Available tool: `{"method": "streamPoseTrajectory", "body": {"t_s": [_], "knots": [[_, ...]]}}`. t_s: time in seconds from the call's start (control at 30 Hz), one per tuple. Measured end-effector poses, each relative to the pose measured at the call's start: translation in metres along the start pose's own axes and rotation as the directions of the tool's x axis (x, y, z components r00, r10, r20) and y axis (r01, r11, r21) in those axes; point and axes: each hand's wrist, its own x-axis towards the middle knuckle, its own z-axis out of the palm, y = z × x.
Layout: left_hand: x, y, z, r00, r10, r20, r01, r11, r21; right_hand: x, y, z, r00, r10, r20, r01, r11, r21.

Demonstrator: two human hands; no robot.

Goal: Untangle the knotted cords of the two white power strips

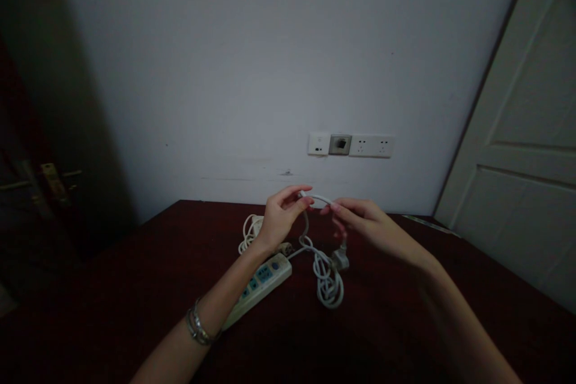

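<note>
Between my two hands a stretch of white power cord point(320, 197) arches above the table. My left hand point(284, 214) pinches it at one end of the arch, thumb against fingers. My right hand point(357, 214) grips the cord at the other end. A grey-white plug point(341, 257) hangs just under my right hand. Below, the rest of the cord lies in a tangled bundle point(329, 288). One strand runs to a white power strip point(265, 289) with blue-green sockets, partly covered by my left forearm. A second coiled white cord point(246, 234) lies behind my left wrist.
The dark red table point(382, 324) meets a pale wall point(252, 72). Wall sockets point(371, 145) and a grey switch plate point(340, 144) sit above its back edge. A white door point(531, 192) stands at right; a door handle point(56, 180) shows at left.
</note>
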Motion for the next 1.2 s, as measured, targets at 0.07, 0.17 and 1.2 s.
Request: {"method": "streamPoseTrajectory", "body": {"t_s": [0.07, 0.17, 1.2], "knots": [[0.002, -0.007, 0.000, 1.000, 0.019, 0.009, -0.019, 1.000, 0.008, 0.002, 0.004, -0.004, 0.996, -0.014, -0.092, 0.012, 1.000, -0.026], [0.002, -0.016, 0.001, 0.997, 0.055, 0.055, -0.056, 0.998, 0.013, 0.005, 0.005, -0.008, 0.972, -0.068, -0.223, 0.046, 0.994, -0.102], [-0.009, 0.004, -0.015, 0.785, 0.268, 0.558, -0.605, 0.524, 0.599, -0.012, -0.010, -0.012, 0.971, -0.158, -0.178, 0.093, 0.940, -0.329]]}}
